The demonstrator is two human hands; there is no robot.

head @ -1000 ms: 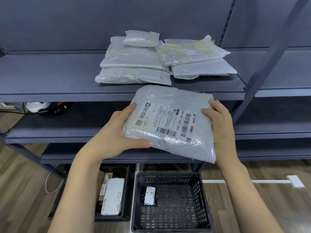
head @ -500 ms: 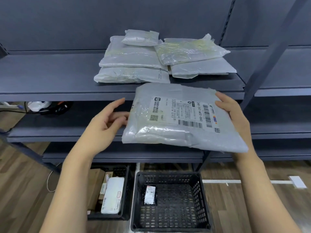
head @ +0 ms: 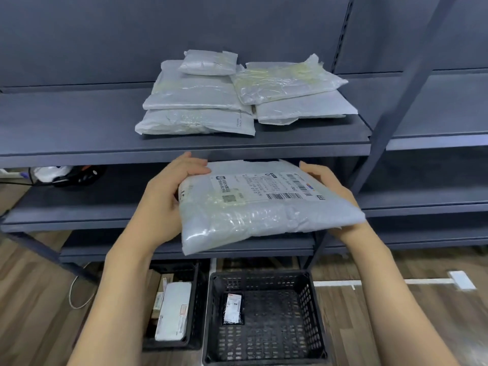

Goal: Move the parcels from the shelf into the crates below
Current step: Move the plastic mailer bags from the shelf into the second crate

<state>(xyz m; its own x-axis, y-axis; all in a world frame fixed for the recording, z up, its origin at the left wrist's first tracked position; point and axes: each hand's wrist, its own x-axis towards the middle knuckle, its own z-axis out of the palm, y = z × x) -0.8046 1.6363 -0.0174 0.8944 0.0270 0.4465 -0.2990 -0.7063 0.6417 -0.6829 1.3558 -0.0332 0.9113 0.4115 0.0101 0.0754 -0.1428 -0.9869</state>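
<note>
- Held in mid-air in front of the shelf [head: 79,151], just below its front edge and above the crates: 1 grey parcel [head: 266,207], label side up.
- Left hand [head: 161,204] curled round the parcel's left edge, fingers over the top near corner, thumb side hidden beneath; a closed grip on the bag.
- Right hand [head: 330,188] cupped along the far right edge, fingers wrapped against the side, palm mostly hidden behind the bag; likewise gripping it.
- Taken from both ends probably because the bag is soft and wide; support at 2 sides keeps it flat and stops sagging in the middle.
- Kept level and label-up, likely so the printed label [head: 264,187] stays readable before choosing a crate.
- Positioned roughly over the right crate [head: 266,363], which holds only 1 small dark packet [head: 233,309]; judged the likelier drop target, though not certain.
- Left crate [head: 196,307] partly under the shelf frame, holding a white package [head: 173,310] and some boxed items beside it.
- Looks of the parcel: glossy translucent grey plastic mailer, plump and crinkled, bubble padding showing through the near edge, white shipping label with barcodes and a QR code.
- Waiting on the shelf: 5 similar parcels [head: 200,101] in 2 overlapping stacks, well apart from the hands.
</note>
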